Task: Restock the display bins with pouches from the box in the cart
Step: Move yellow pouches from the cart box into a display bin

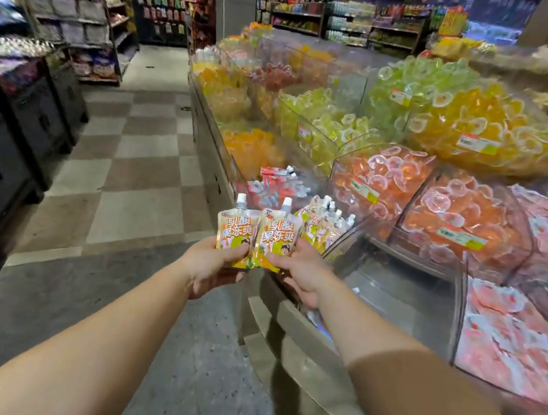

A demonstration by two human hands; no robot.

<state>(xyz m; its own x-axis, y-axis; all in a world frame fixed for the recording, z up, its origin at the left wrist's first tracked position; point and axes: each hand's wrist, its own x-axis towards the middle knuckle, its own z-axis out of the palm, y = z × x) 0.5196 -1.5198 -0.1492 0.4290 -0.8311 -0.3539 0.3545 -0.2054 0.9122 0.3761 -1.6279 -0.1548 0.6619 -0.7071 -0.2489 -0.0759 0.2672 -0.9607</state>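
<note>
At frame centre, both hands were out over the aisle floor (139,170): left hand (214,262) gripped one spouted pouch (237,228) by its lower edge, right hand (302,273) gripped a second pouch (277,237), the two touching side by side, upright. Just right of them, more pouches (324,225) stood in a clear display bin (403,292); jelly cup bins (465,210) filled the upper right.

Glossy printed plastic pouches (255,236) with white caps, clear plastic bins (393,291) — smooth, matt checkered floor (139,170)
</note>
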